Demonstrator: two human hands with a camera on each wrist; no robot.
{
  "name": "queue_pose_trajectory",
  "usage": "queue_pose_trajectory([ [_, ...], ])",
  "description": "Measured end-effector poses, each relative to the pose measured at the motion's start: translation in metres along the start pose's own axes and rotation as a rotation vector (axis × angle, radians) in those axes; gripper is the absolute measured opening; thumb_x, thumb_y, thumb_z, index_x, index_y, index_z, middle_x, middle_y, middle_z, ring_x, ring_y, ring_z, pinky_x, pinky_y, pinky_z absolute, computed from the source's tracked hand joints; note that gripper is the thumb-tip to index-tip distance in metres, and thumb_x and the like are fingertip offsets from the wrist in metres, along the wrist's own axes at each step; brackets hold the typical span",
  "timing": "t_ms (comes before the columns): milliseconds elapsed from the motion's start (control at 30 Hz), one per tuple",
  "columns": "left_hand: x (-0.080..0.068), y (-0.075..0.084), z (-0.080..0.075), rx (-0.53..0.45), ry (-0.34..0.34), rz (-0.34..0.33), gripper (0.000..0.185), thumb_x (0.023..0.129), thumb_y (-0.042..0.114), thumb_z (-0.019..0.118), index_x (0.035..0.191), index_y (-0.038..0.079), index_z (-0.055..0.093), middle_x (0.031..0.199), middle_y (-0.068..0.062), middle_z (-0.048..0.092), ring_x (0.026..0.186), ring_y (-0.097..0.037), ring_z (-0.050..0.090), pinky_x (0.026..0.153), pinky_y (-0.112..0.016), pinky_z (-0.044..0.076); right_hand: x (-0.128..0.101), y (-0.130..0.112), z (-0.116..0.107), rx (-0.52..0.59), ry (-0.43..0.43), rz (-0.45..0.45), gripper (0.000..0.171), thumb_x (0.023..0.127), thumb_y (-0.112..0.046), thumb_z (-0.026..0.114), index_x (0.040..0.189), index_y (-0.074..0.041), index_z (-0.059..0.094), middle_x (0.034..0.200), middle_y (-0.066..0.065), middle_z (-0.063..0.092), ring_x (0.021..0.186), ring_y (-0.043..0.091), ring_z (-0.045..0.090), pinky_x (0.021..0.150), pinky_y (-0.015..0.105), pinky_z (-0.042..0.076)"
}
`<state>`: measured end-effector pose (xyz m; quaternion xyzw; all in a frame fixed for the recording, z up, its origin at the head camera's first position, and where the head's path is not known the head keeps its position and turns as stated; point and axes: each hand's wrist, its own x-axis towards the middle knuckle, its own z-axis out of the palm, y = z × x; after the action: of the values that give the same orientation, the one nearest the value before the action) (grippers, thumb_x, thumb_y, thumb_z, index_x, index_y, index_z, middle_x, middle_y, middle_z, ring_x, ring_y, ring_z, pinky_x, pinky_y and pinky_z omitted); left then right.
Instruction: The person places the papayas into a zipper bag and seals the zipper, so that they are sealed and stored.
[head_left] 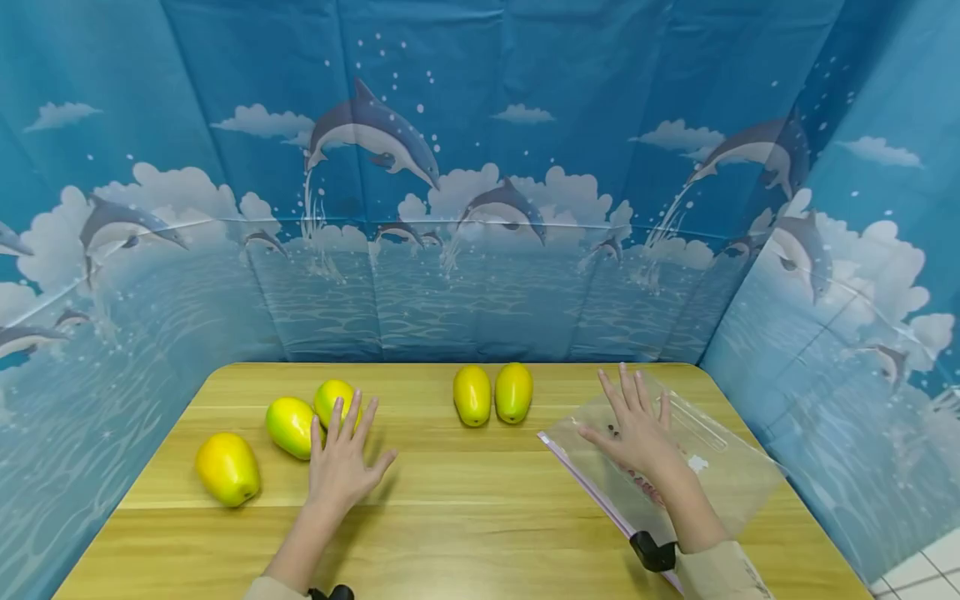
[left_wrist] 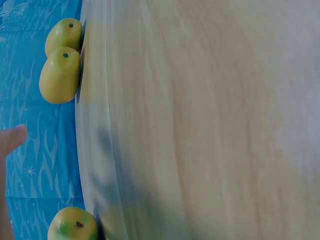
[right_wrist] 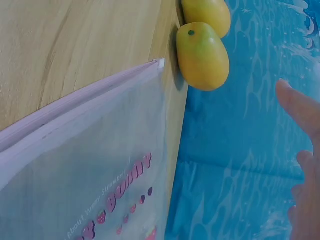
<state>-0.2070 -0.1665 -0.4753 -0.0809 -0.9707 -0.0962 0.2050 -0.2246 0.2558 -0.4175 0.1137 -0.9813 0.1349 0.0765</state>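
Note:
My left hand (head_left: 343, 467) is spread over the left part of the table, fingers straight, with nothing in it. Just beyond its fingertips lie two green-yellow mangoes (head_left: 291, 427), the farther one (head_left: 334, 402) partly hidden by the fingers. A yellower mango (head_left: 228, 469) lies farther left. Two more mangoes, one (head_left: 472, 396) beside the other (head_left: 513, 392), sit at the back middle. My right hand (head_left: 640, 429), also spread and holding nothing, is above a clear zip bag (head_left: 738, 475). The bag lies flat with its pink zip edge facing left; pink lettering shows in the right wrist view.
The wooden table (head_left: 465, 533) has rounded back corners. A blue curtain (head_left: 480, 300) printed with dolphins stands behind it and along both sides. White floor tiles (head_left: 926, 571) show at the lower right.

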Motion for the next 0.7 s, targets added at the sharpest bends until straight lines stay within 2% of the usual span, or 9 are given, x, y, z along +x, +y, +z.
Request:
queue_pose_trajectory([
  [167,-0.001,0.005,0.002,-0.036,-0.003,0.033,0.082,0.078,0.053,0.062,0.145,0.021,0.025,0.151,-0.008,0.019,0.137,-0.032,0.012,0.108,-0.059,0.006,-0.003,0.001,0.0,0.0,0.01,0.003,0.09,0.082,-0.06,0.052,0.148,-0.025,0.0,0.152,0.008,-0.016,0.137,0.032,-0.014,0.101,0.06,-0.02],
  [300,-0.003,0.012,0.005,-0.062,-0.011,0.086,0.08,0.08,0.053,0.059,0.145,0.019,0.026,0.152,-0.007,0.017,0.138,-0.03,0.012,0.108,-0.057,0.008,-0.005,0.003,0.002,0.016,0.053,-0.025,0.09,0.082,-0.059,0.054,0.148,-0.025,0.003,0.153,0.01,-0.008,0.138,0.031,-0.009,0.103,0.062,-0.013],
  [467,-0.008,0.027,0.013,-0.119,-0.034,0.185,0.073,0.086,0.053,0.05,0.145,0.016,0.026,0.152,-0.005,0.017,0.137,-0.03,0.015,0.11,-0.054,0.01,-0.013,0.006,0.01,0.036,0.166,-0.104,0.087,0.08,-0.048,0.064,0.147,-0.019,0.016,0.15,0.018,0.014,0.136,0.038,0.013,0.104,0.064,0.01],
  [600,-0.012,0.04,0.02,-0.14,-0.102,0.233,0.07,0.089,0.053,0.044,0.146,0.017,0.023,0.152,-0.004,0.013,0.138,-0.027,0.014,0.112,-0.049,0.009,-0.02,0.011,0.019,0.035,0.262,-0.18,0.082,0.077,-0.038,0.07,0.143,-0.011,0.029,0.142,0.022,0.03,0.125,0.043,0.032,0.095,0.064,0.03],
  [700,-0.013,0.05,0.025,-0.141,-0.144,0.27,0.069,0.09,0.052,0.044,0.146,0.017,0.022,0.153,-0.003,0.013,0.139,-0.025,0.013,0.111,-0.049,0.011,-0.025,0.013,0.025,0.027,0.287,-0.217,0.08,0.075,-0.034,0.072,0.14,-0.007,0.035,0.138,0.022,0.036,0.119,0.044,0.039,0.089,0.063,0.036],
])
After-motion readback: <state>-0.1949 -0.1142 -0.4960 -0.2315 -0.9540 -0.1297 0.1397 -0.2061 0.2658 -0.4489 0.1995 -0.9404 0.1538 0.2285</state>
